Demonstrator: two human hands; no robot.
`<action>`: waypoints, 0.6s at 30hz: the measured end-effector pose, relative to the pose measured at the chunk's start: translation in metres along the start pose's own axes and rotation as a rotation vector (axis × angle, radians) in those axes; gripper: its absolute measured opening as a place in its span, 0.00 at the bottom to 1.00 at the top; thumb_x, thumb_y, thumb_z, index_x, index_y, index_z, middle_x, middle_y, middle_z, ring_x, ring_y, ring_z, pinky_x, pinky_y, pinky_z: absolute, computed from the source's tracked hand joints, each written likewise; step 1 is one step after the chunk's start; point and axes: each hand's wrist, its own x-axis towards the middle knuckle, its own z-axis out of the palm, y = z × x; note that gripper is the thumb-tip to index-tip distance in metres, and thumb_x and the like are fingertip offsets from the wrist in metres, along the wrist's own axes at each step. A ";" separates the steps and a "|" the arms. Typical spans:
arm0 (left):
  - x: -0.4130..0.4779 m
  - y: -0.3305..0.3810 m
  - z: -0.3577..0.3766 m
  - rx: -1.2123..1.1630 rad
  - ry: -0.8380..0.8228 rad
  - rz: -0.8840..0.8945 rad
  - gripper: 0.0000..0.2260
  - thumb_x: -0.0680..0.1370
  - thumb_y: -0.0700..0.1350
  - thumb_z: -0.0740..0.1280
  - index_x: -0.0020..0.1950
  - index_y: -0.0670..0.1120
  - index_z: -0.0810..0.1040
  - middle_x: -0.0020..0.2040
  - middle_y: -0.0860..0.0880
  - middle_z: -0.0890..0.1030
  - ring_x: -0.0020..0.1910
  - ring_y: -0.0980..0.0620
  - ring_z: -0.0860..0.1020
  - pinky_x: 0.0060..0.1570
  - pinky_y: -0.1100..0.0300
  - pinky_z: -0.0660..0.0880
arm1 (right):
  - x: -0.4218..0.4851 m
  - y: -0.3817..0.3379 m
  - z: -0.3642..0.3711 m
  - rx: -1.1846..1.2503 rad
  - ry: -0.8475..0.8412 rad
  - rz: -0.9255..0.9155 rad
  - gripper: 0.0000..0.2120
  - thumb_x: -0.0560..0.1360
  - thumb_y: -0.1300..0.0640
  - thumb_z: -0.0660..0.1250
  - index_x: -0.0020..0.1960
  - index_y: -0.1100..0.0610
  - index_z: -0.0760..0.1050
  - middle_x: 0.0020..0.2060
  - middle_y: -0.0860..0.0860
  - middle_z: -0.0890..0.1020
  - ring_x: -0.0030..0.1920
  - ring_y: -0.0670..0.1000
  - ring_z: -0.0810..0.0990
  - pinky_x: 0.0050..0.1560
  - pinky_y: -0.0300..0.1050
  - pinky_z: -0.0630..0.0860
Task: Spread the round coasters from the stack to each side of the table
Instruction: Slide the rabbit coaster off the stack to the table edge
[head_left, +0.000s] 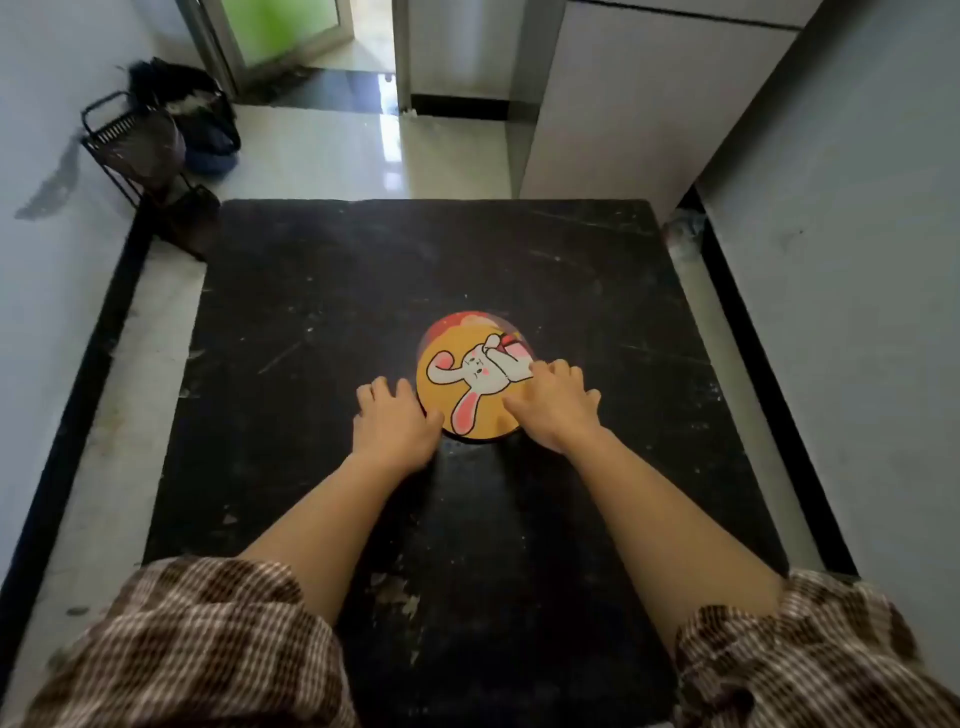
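Observation:
A stack of round coasters (470, 371) lies near the middle of the black table (322, 291). The top one is orange with a white rabbit drawn on it; an edge of another coaster shows from under its far side. My left hand (395, 423) rests palm down on the table at the stack's left rim, its thumb touching the edge. My right hand (553, 402) lies flat over the right part of the top coaster, fingers spread on its face. Neither hand has lifted anything.
The black table is square and scratched, with pale tiled floor around it. A dark wire rack (140, 150) and dark bags (208, 119) stand at the far left. White walls (831, 208) close in on the right, and a doorway (332, 57) lies beyond.

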 end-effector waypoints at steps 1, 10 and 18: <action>0.002 -0.001 0.005 0.044 -0.008 -0.032 0.31 0.75 0.56 0.60 0.73 0.43 0.58 0.75 0.39 0.55 0.74 0.40 0.52 0.68 0.43 0.59 | 0.004 0.000 0.000 0.010 0.002 0.025 0.28 0.72 0.43 0.62 0.68 0.56 0.65 0.65 0.56 0.69 0.65 0.58 0.65 0.61 0.60 0.65; -0.002 0.002 0.036 -0.004 0.027 -0.016 0.34 0.77 0.58 0.57 0.76 0.42 0.49 0.78 0.41 0.44 0.76 0.42 0.42 0.72 0.45 0.47 | 0.026 0.005 0.017 0.120 0.028 0.095 0.23 0.73 0.46 0.62 0.64 0.56 0.69 0.62 0.55 0.68 0.62 0.56 0.66 0.59 0.55 0.67; -0.012 0.015 0.033 -0.143 0.158 -0.013 0.30 0.77 0.52 0.61 0.74 0.43 0.55 0.77 0.43 0.53 0.75 0.44 0.48 0.70 0.45 0.54 | 0.029 -0.001 0.018 0.465 0.179 0.129 0.14 0.72 0.55 0.67 0.54 0.54 0.67 0.51 0.52 0.76 0.50 0.51 0.76 0.44 0.47 0.77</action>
